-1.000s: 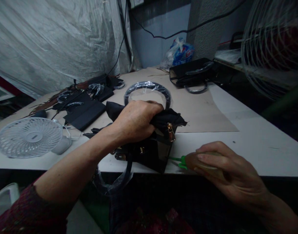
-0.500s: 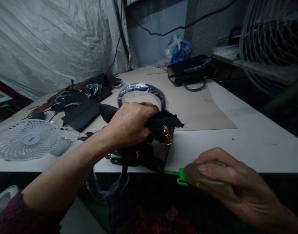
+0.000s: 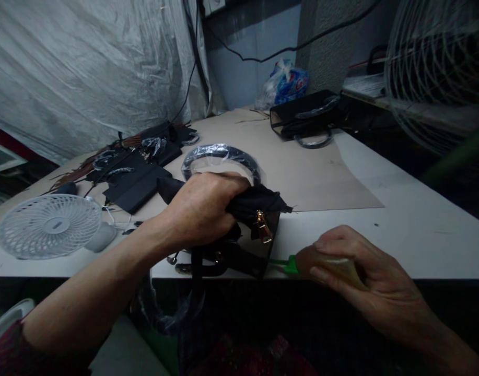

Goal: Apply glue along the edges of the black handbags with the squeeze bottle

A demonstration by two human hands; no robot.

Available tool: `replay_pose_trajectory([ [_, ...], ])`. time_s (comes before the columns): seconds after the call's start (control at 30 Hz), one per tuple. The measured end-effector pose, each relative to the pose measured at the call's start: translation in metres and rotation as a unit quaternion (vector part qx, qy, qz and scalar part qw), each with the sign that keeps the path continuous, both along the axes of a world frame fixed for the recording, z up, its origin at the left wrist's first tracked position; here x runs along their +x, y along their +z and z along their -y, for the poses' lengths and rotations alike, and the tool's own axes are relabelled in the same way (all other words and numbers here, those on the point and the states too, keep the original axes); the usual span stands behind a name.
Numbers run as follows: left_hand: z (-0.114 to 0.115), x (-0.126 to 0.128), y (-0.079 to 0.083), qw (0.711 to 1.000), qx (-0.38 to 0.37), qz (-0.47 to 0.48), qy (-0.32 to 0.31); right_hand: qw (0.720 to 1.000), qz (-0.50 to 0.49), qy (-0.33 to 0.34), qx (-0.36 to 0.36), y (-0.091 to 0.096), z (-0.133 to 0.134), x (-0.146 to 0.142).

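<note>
Gripping the gathered top of a black handbag [image 3: 245, 258], the left hand [image 3: 203, 203] has its fingers folded tightly into the dark fabric. The bag sits at the front edge of the white table [image 3: 399, 250], its gold zipper pull [image 3: 265, 232] dangling at three o'clock. One plastic-wrapped handle [image 3: 219, 151] arches up at twelve; a second handle [image 3: 166, 318] hangs below the table edge between seven and eight. Just past three, the right hand [image 3: 372, 277] is wrapped around an amber squeeze bottle [image 3: 307, 261], thumb and fingers pressed to its sides. The green nozzle [image 3: 291, 265] points toward nine, its tip at the bag's lower end edge; I cannot tell whether they touch. From the bag, a white fan [image 3: 57, 225] stands at nine, flat black pieces [image 3: 135, 190] lie at ten, and another black bag [image 3: 302, 117] rests at one.
</note>
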State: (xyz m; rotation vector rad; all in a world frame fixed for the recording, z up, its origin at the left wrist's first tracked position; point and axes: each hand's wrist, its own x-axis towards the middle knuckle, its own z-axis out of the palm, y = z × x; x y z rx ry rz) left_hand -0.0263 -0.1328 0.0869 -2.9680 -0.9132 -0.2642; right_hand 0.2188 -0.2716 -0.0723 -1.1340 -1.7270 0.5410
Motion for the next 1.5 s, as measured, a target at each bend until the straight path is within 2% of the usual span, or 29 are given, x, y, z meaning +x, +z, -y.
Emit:
replay_pose_trajectory([
  [0.23,0.007,-0.009,0.011,0.999,-0.046,-0.007,0.009,0.997,0.025,-0.03,0.073,0.003,0.002,-0.005],
  [0.4,0.019,-0.019,0.014,0.997,-0.07,-0.007,-0.007,0.999,-0.012,0.01,0.03,0.004,0.004,-0.005],
  [0.53,0.026,-0.027,0.011,0.998,-0.063,-0.002,-0.026,1.0,-0.014,-0.011,0.023,0.004,0.002,-0.006],
  [0.83,0.036,-0.035,0.008,0.998,-0.057,0.006,-0.024,0.999,-0.028,-0.017,-0.013,0.007,-0.001,-0.009],
  [1.03,0.045,-0.044,0.002,0.997,-0.026,0.045,-0.065,1.0,-0.018,-0.02,-0.006,0.007,0.004,-0.011],
  [1.27,0.048,-0.058,-0.008,0.993,-0.074,0.077,-0.04,0.998,-0.02,-0.058,-0.027,0.003,0.005,-0.014],
  [1.5,0.057,-0.07,-0.013,0.994,-0.096,0.048,-0.004,0.999,-0.029,-0.028,0.001,0.011,0.002,-0.014],
])
